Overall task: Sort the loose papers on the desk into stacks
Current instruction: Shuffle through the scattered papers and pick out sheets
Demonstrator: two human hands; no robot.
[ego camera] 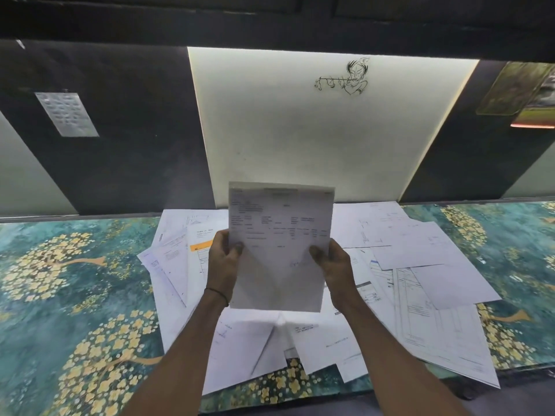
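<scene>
- Looking down from head height, two bare forearms reach forward over a desk covered in a teal cloth with a yellow flower pattern (60, 295).
- Both hands hold up one white printed sheet of paper (280, 244), upright and facing the camera, above the middle of the desk.
- The left hand (223, 259) grips the sheet's left edge, thumb pressed on the front; a thin dark band (216, 292) circles that wrist.
- The right hand (333, 262) grips the right edge the same way, thumb on the front.
- The print on the held sheet looks like a form with rows of text, though it is too blurred to read.
- Beneath the hands, a loose spread of white papers (420, 265) lies overlapping at many angles across the desk's centre and right; one sheet with an orange band (201, 245) peeks out just left of the left hand.
- Behind the desk stands a lit white wall panel (300, 139) bearing a small black line drawing (345, 78), flanked by dark panels.
- A small grey notice (66, 114) hangs on the dark panel at left.
</scene>
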